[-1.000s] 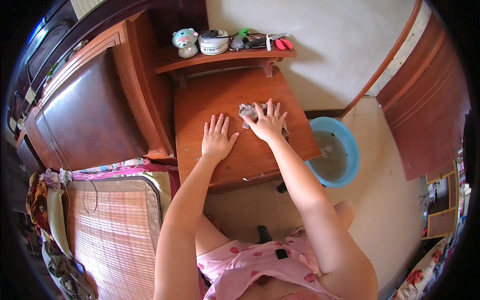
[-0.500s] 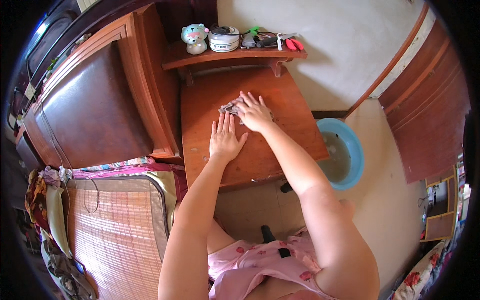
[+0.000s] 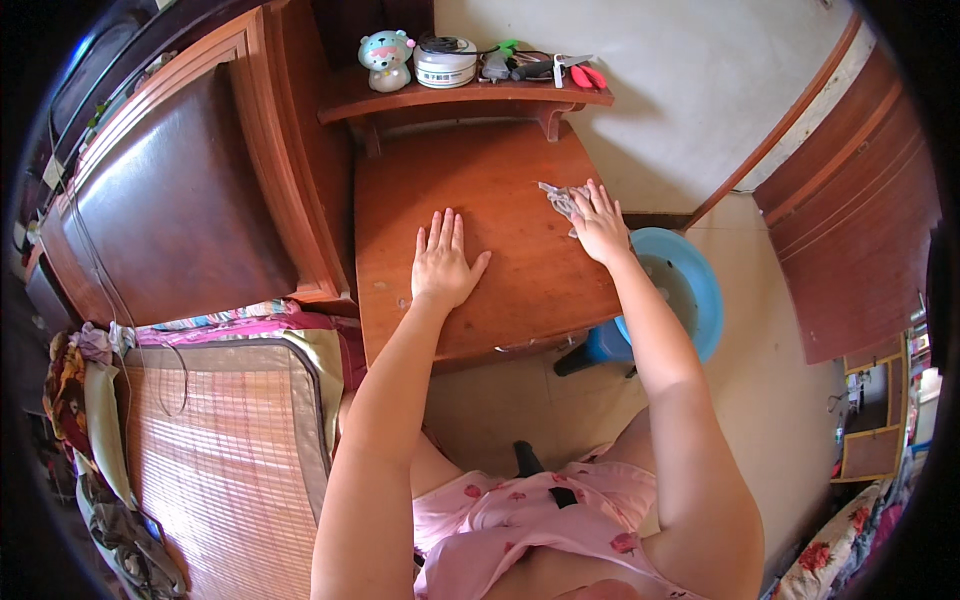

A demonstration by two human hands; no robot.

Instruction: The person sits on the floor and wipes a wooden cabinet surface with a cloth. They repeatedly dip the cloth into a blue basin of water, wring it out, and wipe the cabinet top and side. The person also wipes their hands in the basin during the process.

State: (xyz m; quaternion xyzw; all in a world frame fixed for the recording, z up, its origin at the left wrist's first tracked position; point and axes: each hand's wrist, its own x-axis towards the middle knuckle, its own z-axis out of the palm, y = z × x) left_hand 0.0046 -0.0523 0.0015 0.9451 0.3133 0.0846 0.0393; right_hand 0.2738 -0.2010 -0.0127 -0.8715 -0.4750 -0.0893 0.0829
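Observation:
My left hand (image 3: 443,265) lies palm down on the brown wooden desktop (image 3: 500,290), fingers stretched out and thumb apart, holding nothing. Toward the desktop's right edge, my right hand (image 3: 603,232) rests with straight fingers on a crumpled greyish cloth (image 3: 559,200). The cloth shows to the left of those fingers; the part under the palm is hidden. That hand presses the cloth from above rather than wrapping round it.
A raised shelf (image 3: 470,97) at the back bears a bear figurine (image 3: 386,60), a white tub (image 3: 445,66) and red-handled scissors (image 3: 588,77). Right of the desk, a blue basin (image 3: 708,300) holds murky water. A bed with a woven mat (image 3: 220,440) stands at left.
My right hand has slid the cloth rightward across the desktop, away from my left hand. My left hand has stayed nearly in place. More of a blue stool-like thing shows under the basin.

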